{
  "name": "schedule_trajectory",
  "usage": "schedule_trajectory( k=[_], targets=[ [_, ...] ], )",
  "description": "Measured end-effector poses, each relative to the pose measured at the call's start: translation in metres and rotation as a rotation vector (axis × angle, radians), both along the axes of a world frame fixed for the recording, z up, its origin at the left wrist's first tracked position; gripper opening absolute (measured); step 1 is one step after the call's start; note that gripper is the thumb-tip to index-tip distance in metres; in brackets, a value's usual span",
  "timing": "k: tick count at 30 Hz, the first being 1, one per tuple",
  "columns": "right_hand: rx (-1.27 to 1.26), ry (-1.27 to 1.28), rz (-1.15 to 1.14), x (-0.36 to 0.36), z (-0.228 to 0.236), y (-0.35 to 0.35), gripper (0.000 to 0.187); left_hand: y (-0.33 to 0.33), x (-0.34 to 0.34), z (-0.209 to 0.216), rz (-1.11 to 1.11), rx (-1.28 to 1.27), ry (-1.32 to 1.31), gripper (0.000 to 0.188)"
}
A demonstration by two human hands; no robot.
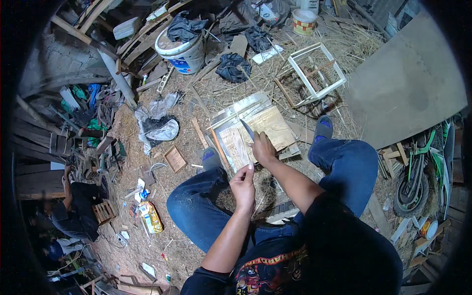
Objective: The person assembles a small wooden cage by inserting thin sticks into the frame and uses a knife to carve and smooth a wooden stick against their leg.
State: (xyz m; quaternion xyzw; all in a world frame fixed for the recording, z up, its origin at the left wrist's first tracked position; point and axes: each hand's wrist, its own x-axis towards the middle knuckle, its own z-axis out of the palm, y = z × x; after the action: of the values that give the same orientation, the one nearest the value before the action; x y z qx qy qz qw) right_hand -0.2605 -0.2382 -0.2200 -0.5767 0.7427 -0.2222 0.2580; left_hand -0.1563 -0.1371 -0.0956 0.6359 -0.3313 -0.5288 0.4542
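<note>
My right hand is wrapped round the handle of a knife. Its blade points up and to the left, over the pale wooden boards in front of me. Closer to my lap, my left hand is closed in a pinch, thumb upward, near the lower edge of a light plywood piece. Whatever its fingers hold, if anything, is too small to make out. Both boards lie on a low flat stack between my feet.
A small open wooden box lies left of my foot. Beyond the boards stands a pale wooden frame. A white bucket is at the back. A large flat sheet and a green motorbike are at right. Another person sits far left.
</note>
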Motion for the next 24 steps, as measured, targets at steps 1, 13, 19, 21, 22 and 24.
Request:
schedule_trajectory(
  k=[1,13,19,21,22,24],
  targets=[
    [0.005,-0.008,0.009,-0.002,-0.002,0.000,0.052,-0.001,-0.002,-0.004,-0.004,0.002,0.002,0.021],
    [0.091,-1.292,-0.298,-0.085,0.107,-0.059,0.044,-0.073,-0.058,-0.019,-0.131,-0.143,-0.148,0.030],
    [-0.222,-0.964,-0.309,-0.161,0.143,-0.080,0.029,-0.121,-0.143,-0.003,-0.345,-0.262,-0.193,0.032],
    [-0.278,-0.905,-0.369,-0.196,0.149,-0.085,0.025,-0.126,-0.171,0.014,-0.439,-0.264,-0.216,0.033],
    [-0.335,-0.843,-0.395,-0.213,0.149,-0.089,0.023,-0.131,-0.183,0.014,-0.456,-0.273,-0.214,0.033],
    [-0.333,-0.870,-0.464,-0.246,0.156,-0.099,0.018,-0.142,-0.203,0.011,-0.563,-0.404,-0.355,0.032]
  ],
)
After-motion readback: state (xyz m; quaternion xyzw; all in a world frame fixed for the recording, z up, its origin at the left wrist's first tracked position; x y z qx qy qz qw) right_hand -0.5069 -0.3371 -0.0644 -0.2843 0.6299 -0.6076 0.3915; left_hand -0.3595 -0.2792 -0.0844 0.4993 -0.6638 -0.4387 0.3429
